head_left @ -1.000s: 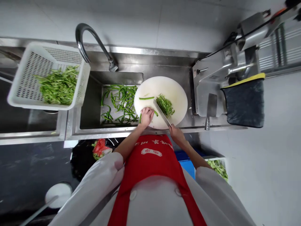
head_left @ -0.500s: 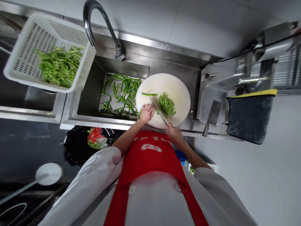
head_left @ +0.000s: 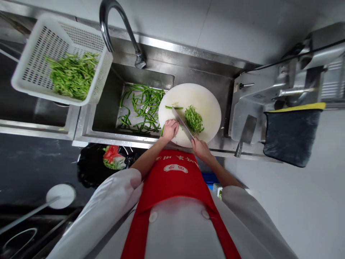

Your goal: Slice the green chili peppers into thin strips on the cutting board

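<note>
Hand (head_left: 170, 129) on the person's left lies curled, knuckles up, on the near left part of the round white cutting board (head_left: 207, 99), fingers pressed together over a green bean (head_left: 162, 130) whose end pokes out past the board's edge. Just beside those knuckles stands the knife (head_left: 182, 123), its blade slanting across the board from upper left to lower right, edge down on the white surface. Its handle is clamped in the right hand (head_left: 198, 147), which sits at the board's near rim.

Farthest left, a white slotted basket (head_left: 29, 64) rests tilted on the rim of a steel basin and holds a heap of cut beans (head_left: 72, 73). Next comes the curved tap (head_left: 118, 25), which arches over the sink (head_left: 107, 104); in the bottom of the sink lie whole beans (head_left: 142, 108) in a loose tangle. The board overlaps the sink's right edge and rests on the steel worktop (head_left: 223, 84). On the board, a single long bean (head_left: 174, 107) lies beyond the blade tip, and a small pile of sliced pieces (head_left: 194, 120) sits just right of the blade. Further right stands a metal slicing machine (head_left: 258, 104), and a dark cloth (head_left: 292, 135) hangs at its right.
</note>
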`<state>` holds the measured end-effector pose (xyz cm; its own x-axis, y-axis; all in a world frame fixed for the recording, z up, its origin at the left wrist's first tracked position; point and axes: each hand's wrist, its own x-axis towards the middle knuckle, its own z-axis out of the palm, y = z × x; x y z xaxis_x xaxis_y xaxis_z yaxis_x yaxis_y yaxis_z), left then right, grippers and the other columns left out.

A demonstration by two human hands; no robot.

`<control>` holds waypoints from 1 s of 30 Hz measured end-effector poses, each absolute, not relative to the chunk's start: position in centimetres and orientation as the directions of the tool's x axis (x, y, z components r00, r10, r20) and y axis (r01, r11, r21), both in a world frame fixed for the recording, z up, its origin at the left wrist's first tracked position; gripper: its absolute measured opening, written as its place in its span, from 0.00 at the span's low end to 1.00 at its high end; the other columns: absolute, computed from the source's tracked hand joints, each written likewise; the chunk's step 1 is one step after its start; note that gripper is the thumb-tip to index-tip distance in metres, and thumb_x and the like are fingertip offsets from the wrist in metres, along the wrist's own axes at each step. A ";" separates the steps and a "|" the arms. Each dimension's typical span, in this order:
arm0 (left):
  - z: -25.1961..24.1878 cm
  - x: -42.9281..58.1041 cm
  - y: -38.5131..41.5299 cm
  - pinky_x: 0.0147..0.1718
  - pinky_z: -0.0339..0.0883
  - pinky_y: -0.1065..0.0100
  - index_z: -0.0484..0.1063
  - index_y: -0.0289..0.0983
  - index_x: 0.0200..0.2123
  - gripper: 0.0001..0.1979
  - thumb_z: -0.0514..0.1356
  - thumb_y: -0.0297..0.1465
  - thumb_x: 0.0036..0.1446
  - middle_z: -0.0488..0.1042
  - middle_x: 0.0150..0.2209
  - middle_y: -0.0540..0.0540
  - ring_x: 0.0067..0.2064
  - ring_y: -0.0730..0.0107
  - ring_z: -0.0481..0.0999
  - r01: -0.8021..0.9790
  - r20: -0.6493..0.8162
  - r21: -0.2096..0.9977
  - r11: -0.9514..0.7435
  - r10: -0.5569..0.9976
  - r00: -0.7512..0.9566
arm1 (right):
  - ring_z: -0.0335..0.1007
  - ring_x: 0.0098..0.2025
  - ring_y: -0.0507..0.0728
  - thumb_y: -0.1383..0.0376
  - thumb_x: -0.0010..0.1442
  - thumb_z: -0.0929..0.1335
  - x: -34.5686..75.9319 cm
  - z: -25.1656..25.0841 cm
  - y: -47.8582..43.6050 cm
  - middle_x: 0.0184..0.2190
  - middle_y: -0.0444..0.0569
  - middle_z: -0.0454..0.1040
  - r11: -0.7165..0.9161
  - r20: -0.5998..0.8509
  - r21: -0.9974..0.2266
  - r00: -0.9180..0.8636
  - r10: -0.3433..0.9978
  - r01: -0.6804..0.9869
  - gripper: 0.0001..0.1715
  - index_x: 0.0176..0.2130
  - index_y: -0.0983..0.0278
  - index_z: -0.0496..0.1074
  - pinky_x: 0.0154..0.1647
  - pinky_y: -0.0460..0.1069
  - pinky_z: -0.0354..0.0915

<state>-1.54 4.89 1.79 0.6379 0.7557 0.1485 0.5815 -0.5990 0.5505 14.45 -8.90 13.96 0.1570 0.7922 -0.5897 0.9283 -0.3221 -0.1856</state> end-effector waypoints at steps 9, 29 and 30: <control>2.0 -3.0 5.2 0.49 0.62 0.56 0.76 0.39 0.44 0.13 0.51 0.33 0.69 0.73 0.46 0.40 0.48 0.56 0.68 0.671 0.196 0.539 -0.510 0.850 0.489 | 0.75 0.45 0.59 0.59 0.75 0.55 15.6 12.1 -8.0 0.42 0.57 0.79 -0.348 -0.546 -0.273 0.153 0.824 0.897 0.21 0.49 0.66 0.71 0.45 0.48 0.59; 0.1 -1.5 4.4 0.47 0.61 0.55 0.74 0.39 0.51 0.17 0.48 0.30 0.69 0.74 0.45 0.39 0.47 0.55 0.68 0.561 0.093 0.526 -0.640 0.699 0.709 | 0.76 0.39 0.59 0.58 0.76 0.53 18.4 13.8 -10.6 0.37 0.55 0.79 -0.262 -0.604 -0.184 0.102 0.790 0.947 0.22 0.50 0.65 0.69 0.37 0.48 0.56; 0.0 -1.4 4.4 0.48 0.61 0.55 0.74 0.39 0.51 0.17 0.48 0.31 0.69 0.74 0.44 0.39 0.47 0.56 0.68 0.564 0.099 0.531 -0.632 0.708 0.700 | 0.76 0.40 0.59 0.58 0.76 0.53 18.3 13.7 -10.2 0.38 0.56 0.79 -0.258 -0.603 -0.182 0.100 0.792 0.949 0.22 0.50 0.65 0.69 0.38 0.48 0.57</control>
<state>-1.43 4.37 0.01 0.6996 0.7076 0.0993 0.5643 -0.6323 0.5309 18.29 -10.20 13.73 0.0999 0.7918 -0.6026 0.9488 -0.2581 -0.1819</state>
